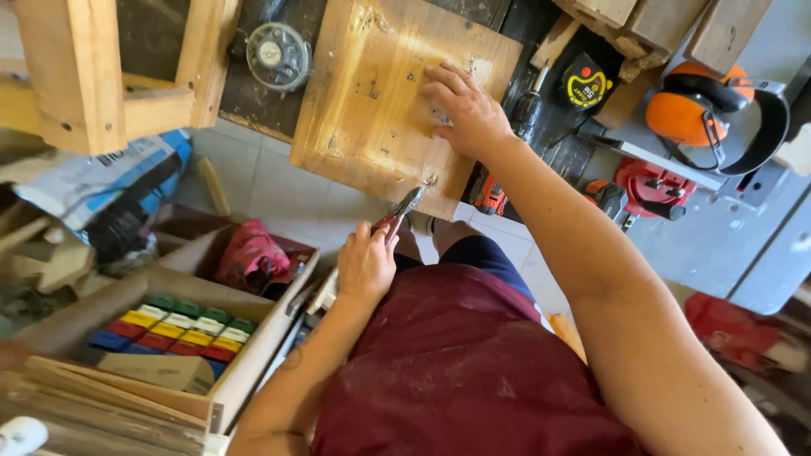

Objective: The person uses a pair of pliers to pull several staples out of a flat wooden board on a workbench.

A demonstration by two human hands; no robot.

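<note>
1. Closest to me is my dust-speckled dark red apron [473, 363], with both forearms reaching out over it toward the bench
2. Left hand [365, 263] is closed around the red handles of a pair of steel pliers [397, 215], whose nose points up at the near edge of the worn pale wooden board [384, 93]
3. Pliers' tip sits right at a small metal fastener, a nail or staple I cannot tell which, sticking out of that near edge [427, 181]; whether the nose has bitten on it yet I cannot tell
4. Right hand [463, 110] lies flat with fingers spread on top of the board, pressing it down, gripping nothing
5. Board rests on the dark workbench [253, 97], its near corner overhanging the tiled floor
6. By my judgement the pulling has barely started: the fastener is still in the wood, and several small dark holes or marks show on the board's face
7. Off to the right lie orange ear defenders [701, 114] and a black-and-yellow tape measure [586, 84], both untouched
</note>
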